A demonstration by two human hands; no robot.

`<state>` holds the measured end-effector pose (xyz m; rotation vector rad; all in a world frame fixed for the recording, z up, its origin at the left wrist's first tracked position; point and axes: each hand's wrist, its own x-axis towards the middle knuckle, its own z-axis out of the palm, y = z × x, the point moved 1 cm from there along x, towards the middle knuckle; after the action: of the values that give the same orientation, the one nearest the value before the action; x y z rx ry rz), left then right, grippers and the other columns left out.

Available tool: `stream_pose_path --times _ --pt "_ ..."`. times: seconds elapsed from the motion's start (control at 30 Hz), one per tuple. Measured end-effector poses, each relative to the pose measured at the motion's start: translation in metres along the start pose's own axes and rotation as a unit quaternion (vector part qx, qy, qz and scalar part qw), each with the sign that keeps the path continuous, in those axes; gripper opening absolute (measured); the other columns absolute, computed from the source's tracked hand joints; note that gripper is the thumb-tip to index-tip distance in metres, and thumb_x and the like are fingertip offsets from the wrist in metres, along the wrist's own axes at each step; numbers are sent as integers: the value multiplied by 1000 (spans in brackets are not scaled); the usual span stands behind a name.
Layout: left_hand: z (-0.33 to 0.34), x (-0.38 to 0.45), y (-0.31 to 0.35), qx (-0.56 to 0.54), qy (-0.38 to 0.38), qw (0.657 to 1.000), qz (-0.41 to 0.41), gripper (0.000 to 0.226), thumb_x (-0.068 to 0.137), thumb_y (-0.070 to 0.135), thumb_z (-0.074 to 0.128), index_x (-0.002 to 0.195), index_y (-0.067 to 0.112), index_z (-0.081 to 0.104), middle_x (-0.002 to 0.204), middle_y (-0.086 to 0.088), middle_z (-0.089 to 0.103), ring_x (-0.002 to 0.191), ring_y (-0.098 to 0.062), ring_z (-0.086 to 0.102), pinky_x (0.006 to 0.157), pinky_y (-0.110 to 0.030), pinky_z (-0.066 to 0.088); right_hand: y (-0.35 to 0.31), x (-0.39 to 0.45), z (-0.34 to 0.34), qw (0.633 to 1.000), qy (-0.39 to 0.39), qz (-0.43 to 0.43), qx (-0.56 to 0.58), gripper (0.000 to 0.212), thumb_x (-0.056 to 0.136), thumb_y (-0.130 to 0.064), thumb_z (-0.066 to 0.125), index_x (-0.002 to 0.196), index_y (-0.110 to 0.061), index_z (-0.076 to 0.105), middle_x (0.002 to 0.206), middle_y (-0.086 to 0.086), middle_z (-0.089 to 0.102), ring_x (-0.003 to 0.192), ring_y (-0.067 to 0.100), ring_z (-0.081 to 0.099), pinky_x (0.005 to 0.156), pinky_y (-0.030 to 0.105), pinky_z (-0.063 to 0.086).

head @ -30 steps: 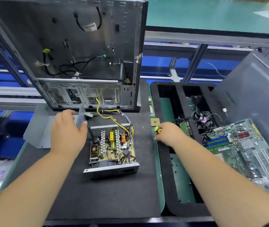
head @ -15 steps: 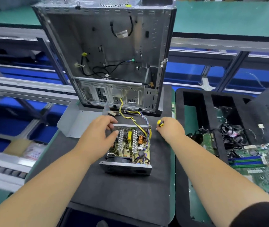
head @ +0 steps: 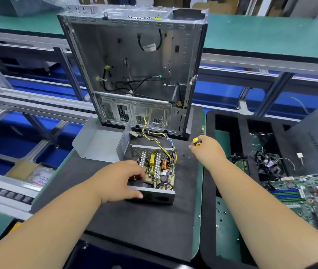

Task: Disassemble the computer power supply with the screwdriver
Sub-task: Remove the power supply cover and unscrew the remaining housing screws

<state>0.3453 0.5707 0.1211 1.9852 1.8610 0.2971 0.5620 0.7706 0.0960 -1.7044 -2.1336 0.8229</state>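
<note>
The power supply (head: 152,175) sits uncovered on the black mat (head: 135,226) of the table, directly in front of the upright computer case (head: 135,74), with its circuit board exposed and its removed grey cover (head: 100,144) lying just beside it on the far left. The left hand (head: 119,181) grips the near left corner of the unit, thumb against the front wall and fingers (head: 137,169) curled over the rim onto the components. The right hand (head: 206,150) is closed round the screwdriver (head: 196,141), of which only the yellow-and-black handle end shows; the tip is hidden, held apart from the unit to its right. Risks noted: fingers resting on board parts may bend components or meet charged capacitors. The yellow and black cable bundle (head: 154,138) runs from the unit towards the case; whether it is attached there cannot be told, and lifting the unit could strain it. The one-handed corner grip may let the unit pivot on the mat when the driver bears down. Small dark specks near the right hand may be loose screws, liable to scatter.
</note>
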Motion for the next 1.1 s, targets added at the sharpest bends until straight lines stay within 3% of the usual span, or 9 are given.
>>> stream_pose_path --times 0.2,0.33,0.5,0.7,0.83,0.93,0.97,1.03,1.1 --pt "-5 3 1 48 -14 999 17 36 82 48 73 114 32 68 93 23 49 98 -4 54 87 -25 45 -14 -22 -14 999 -14 -10 34 14 91 -31 64 79 -24 58 72 -4 61 63 11 54 55 27 38" --pt "-28 7 -4 -17 -3 999 32 31 83 42 75 111 29 73 93 19 60 94 -3 58 88 -27 47 -25 -39 -20 998 -23 -4 62 14 90 -31 65 77 -27 60 71 -3 63 59 12 54 53 26 40" --pt "-53 15 -14 -154 -5 988 33 11 86 30 75 96 27 78 89 19 70 90 4 63 82 -11 46 -43 -55 -29 994 -21 15 102 13 88 -31 68 84 -19 66 84 9 72 62 16 54 58 27 43" --pt "-61 33 -29 -267 -37 961 -60 10 90 34 70 86 27 77 93 -7 75 83 -20 63 91 -47 52 -67 -67 -32 993 -13 35 114 16 88 -30 68 90 -14 68 88 8 72 65 16 53 60 27 43" --pt "-68 54 -25 -135 -48 987 -67 33 96 42 55 94 13 71 96 -8 73 89 -27 68 85 -39 53 -84 -76 -30 985 -7 22 174 22 91 -31 63 96 -11 60 80 1 59 67 16 48 61 28 40" --pt "-69 64 -16 -15 -40 998 -54 30 101 37 43 81 27 64 75 7 65 66 -10 62 57 -25 44 -99 -84 -35 966 27 -20 256 25 91 -39 56 91 -14 58 83 -1 59 71 15 47 70 32 39" --pt "-67 65 -12 9 -35 998 -49 32 101 34 40 78 28 61 74 8 63 65 -9 58 55 -25 40 -106 -86 -37 955 39 -32 294 24 86 -41 56 86 -17 59 81 -3 59 72 15 48 71 32 39" --pt "-61 67 -6 24 -6 999 -41 28 100 24 40 94 29 67 94 4 68 84 -17 62 71 -30 49 -120 -89 -40 912 44 -48 405 20 73 -39 59 75 -19 58 74 -1 56 70 16 46 69 32 38" --pt "-51 65 0 -3 41 999 -21 43 93 5 44 121 31 64 120 3 63 110 -22 59 93 -36 49 -130 -89 -42 860 32 -65 504 22 66 -38 61 72 -17 56 68 -1 51 62 15 43 62 27 38"
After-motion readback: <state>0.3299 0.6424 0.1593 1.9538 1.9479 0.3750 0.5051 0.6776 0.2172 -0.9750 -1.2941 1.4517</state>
